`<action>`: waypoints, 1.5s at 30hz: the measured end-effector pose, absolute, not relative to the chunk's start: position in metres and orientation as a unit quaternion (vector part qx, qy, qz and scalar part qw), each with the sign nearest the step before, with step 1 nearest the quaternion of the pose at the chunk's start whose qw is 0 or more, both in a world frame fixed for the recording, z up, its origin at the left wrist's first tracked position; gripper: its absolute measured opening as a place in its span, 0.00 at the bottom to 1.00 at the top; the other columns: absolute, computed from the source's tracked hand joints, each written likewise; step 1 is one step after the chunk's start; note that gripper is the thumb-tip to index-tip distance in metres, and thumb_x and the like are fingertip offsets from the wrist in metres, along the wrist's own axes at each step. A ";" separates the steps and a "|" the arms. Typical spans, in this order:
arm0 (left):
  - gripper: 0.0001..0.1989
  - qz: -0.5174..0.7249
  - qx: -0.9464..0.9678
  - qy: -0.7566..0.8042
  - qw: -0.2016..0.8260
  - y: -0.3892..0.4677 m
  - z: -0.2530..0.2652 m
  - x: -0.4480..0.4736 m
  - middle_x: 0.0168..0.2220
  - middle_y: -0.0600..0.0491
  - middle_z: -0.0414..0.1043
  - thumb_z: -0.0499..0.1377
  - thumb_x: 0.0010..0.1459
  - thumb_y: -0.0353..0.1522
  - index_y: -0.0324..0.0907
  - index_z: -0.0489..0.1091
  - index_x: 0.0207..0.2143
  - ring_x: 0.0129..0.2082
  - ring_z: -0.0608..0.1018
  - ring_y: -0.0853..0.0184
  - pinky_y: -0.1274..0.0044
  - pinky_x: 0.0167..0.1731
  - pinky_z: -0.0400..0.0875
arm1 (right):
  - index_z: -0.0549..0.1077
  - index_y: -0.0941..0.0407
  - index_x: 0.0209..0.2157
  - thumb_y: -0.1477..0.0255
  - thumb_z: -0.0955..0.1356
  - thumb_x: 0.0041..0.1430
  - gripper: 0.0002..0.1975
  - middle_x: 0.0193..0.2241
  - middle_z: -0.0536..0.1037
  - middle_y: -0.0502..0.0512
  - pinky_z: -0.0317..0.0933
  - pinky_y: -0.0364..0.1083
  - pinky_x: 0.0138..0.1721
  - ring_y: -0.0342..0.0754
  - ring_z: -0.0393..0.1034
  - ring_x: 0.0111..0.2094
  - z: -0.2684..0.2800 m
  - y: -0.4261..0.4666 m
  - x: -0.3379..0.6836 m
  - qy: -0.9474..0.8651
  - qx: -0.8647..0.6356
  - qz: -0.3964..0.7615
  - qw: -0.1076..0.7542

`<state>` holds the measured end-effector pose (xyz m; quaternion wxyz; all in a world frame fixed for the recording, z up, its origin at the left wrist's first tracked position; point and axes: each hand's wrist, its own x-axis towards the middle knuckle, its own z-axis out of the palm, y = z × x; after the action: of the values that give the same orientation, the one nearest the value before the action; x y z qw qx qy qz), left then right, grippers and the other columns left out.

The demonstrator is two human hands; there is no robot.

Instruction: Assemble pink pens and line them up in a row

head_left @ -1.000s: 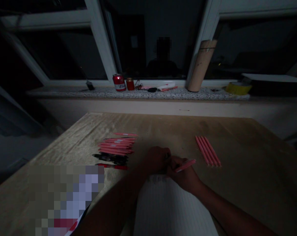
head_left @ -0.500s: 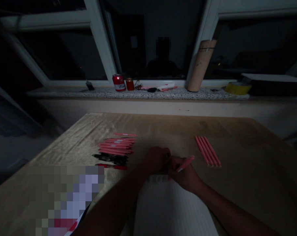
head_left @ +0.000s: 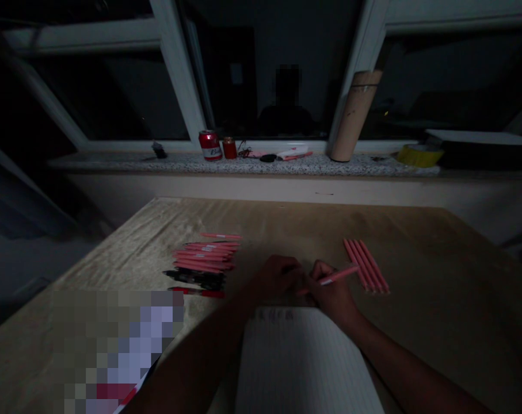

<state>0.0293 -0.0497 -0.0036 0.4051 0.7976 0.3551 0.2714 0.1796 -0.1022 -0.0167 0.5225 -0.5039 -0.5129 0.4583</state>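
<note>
A pink pen (head_left: 342, 274) with a pale label lies slanted in my right hand (head_left: 333, 299), its far end pointing right. My left hand (head_left: 278, 275) is curled closed right beside my right fingertips. Whatever its fingers hold is hidden in the dim light. Below both hands is a lined white notepad (head_left: 306, 362) with faint dark marks along its top edge. Several pink pens (head_left: 206, 256) lie in a pile to the left, above black pens (head_left: 200, 278) and a red pen (head_left: 204, 292). A neat row of pink pens (head_left: 366, 264) lies to the right.
A brown tabletop (head_left: 282, 224) reaches to the wall under the window. On the speckled sill (head_left: 178, 163) stand a red can (head_left: 210, 145), a small red jar (head_left: 229, 148), a tall tan cylinder (head_left: 355, 118), a yellow tape roll (head_left: 419, 156) and a black box (head_left: 485, 152).
The pink pen in my right hand has swung to the right and lies flatter. My right hand has turned slightly, and my left hand stays close beside it.
</note>
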 end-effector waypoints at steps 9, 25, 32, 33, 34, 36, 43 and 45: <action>0.15 0.324 0.673 0.319 0.583 -0.044 -0.011 0.029 0.22 0.53 0.69 0.60 0.47 0.39 0.34 0.72 0.29 0.22 0.67 0.74 0.82 0.23 0.58 | 0.64 0.56 0.23 0.61 0.70 0.47 0.15 0.11 0.65 0.43 0.49 0.37 0.12 0.37 0.56 0.11 -0.010 -0.094 0.185 -0.452 -0.469 0.507 0.565; 0.11 0.470 0.498 0.378 0.623 -0.035 -0.007 0.027 0.18 0.56 0.66 0.64 0.40 0.35 0.35 0.71 0.24 0.17 0.64 0.77 0.83 0.19 0.56 | 0.73 0.60 0.26 0.54 0.66 0.51 0.21 0.12 0.65 0.45 0.50 0.37 0.14 0.35 0.52 0.12 0.002 -0.084 0.203 -0.171 -0.282 0.700 0.634; 0.14 0.501 0.459 0.359 0.640 -0.031 -0.014 0.025 0.19 0.57 0.66 0.66 0.38 0.34 0.36 0.71 0.28 0.17 0.65 0.78 0.83 0.19 0.56 | 0.73 0.59 0.28 0.53 0.66 0.50 0.21 0.15 0.68 0.46 0.52 0.39 0.17 0.36 0.54 0.14 0.004 -0.084 0.203 -0.170 -0.242 0.714 0.635; 0.15 0.500 0.457 0.364 0.640 -0.031 -0.014 0.025 0.19 0.57 0.66 0.66 0.37 0.34 0.35 0.71 0.29 0.17 0.64 0.78 0.83 0.19 0.56 | 0.73 0.59 0.28 0.52 0.66 0.50 0.21 0.15 0.68 0.46 0.52 0.39 0.17 0.37 0.55 0.14 0.004 -0.084 0.202 -0.170 -0.242 0.713 0.636; 0.16 0.499 0.455 0.370 0.638 -0.031 -0.013 0.025 0.19 0.58 0.66 0.67 0.37 0.34 0.35 0.71 0.30 0.17 0.64 0.78 0.83 0.19 0.56 | 0.73 0.58 0.28 0.52 0.66 0.49 0.22 0.15 0.68 0.46 0.52 0.39 0.17 0.37 0.55 0.14 0.005 -0.085 0.201 -0.168 -0.242 0.714 0.636; 0.17 0.495 0.458 0.379 0.633 -0.032 -0.012 0.025 0.19 0.57 0.66 0.67 0.36 0.34 0.35 0.72 0.30 0.17 0.64 0.78 0.83 0.19 0.56 | 0.73 0.58 0.28 0.50 0.66 0.49 0.23 0.15 0.68 0.46 0.53 0.40 0.18 0.38 0.56 0.15 0.005 -0.085 0.201 -0.159 -0.243 0.716 0.635; 0.18 0.490 0.458 0.381 0.637 -0.033 -0.011 0.025 0.20 0.57 0.67 0.68 0.33 0.34 0.35 0.72 0.30 0.18 0.65 0.78 0.83 0.19 0.57 | 0.72 0.55 0.26 0.46 0.62 0.48 0.25 0.15 0.66 0.45 0.53 0.41 0.19 0.39 0.56 0.16 0.001 -0.083 0.202 -0.177 -0.277 0.703 0.631; 0.18 0.490 0.455 0.385 0.636 -0.033 -0.010 0.025 0.20 0.57 0.67 0.68 0.33 0.33 0.35 0.72 0.30 0.18 0.65 0.78 0.83 0.20 0.57 | 0.72 0.55 0.26 0.45 0.62 0.48 0.26 0.15 0.64 0.45 0.53 0.41 0.19 0.39 0.55 0.16 0.001 -0.084 0.201 -0.185 -0.281 0.699 0.630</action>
<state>0.0247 -0.0331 -0.0103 0.6365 0.4549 0.3851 0.4896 0.2014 -0.0836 0.0012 0.6305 -0.2809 -0.1855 0.6994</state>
